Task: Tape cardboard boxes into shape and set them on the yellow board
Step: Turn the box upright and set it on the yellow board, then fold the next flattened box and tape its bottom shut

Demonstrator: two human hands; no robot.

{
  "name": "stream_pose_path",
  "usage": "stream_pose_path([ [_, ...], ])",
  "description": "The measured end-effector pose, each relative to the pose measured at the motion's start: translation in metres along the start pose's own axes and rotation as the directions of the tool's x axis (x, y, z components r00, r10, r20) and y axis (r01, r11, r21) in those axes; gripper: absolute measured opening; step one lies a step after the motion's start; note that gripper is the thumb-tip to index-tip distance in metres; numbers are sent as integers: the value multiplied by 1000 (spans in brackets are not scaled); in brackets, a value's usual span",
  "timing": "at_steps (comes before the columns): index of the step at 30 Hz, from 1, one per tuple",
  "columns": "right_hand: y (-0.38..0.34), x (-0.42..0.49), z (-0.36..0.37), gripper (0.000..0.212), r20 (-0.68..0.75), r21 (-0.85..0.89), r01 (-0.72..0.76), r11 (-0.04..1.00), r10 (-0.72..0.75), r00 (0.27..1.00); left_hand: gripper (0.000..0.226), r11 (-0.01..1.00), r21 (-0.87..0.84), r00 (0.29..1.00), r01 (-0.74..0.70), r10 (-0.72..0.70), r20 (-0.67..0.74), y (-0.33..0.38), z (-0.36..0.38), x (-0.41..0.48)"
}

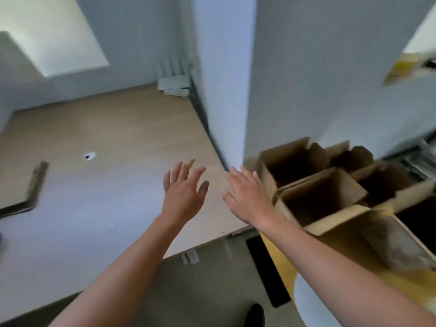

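Both grips wide, empty: left hand (182, 192), right hand (247, 197) over counter (106, 185). Flat cardboard (21, 187) far left; left hand nearer.

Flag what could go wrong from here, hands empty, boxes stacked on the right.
1. The open cardboard boxes crowd the yellow board; another could knock them off.
2. The right hand is close beside the nearest box and may bump it.
3. The flat cardboard lies far left on the table, a long reach for the left hand.
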State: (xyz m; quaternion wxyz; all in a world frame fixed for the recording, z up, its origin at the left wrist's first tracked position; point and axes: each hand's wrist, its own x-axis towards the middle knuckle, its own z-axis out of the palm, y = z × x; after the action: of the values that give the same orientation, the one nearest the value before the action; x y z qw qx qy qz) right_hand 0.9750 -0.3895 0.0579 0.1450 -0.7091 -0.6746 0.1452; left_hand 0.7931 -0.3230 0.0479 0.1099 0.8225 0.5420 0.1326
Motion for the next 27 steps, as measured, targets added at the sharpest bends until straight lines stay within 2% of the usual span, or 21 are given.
stream_pose_path([
  [7, -205, 38, 68, 69, 109, -85, 271, 959, -262, 959, 49, 941, -44, 936, 334, -337, -105, -177, -91, -94],
  [14, -393, 59, 143, 66, 193, -31, 440, 897, -427, 884, 56, 796, -118, 771, 593, -604, -201, -341, -165, -182],
  [21, -490, 88, 214, 65, 320, 14, 528, 849, -504, 802, 57, 663, -175, 639, 728, -748, -177, -449, -181, -222],
  [27, -539, 150, 271, 68, 380, 54, 560, 827, -535, 754, 54, 589, -133, 572, 797, -807, -146, -520, -185, -211],
])
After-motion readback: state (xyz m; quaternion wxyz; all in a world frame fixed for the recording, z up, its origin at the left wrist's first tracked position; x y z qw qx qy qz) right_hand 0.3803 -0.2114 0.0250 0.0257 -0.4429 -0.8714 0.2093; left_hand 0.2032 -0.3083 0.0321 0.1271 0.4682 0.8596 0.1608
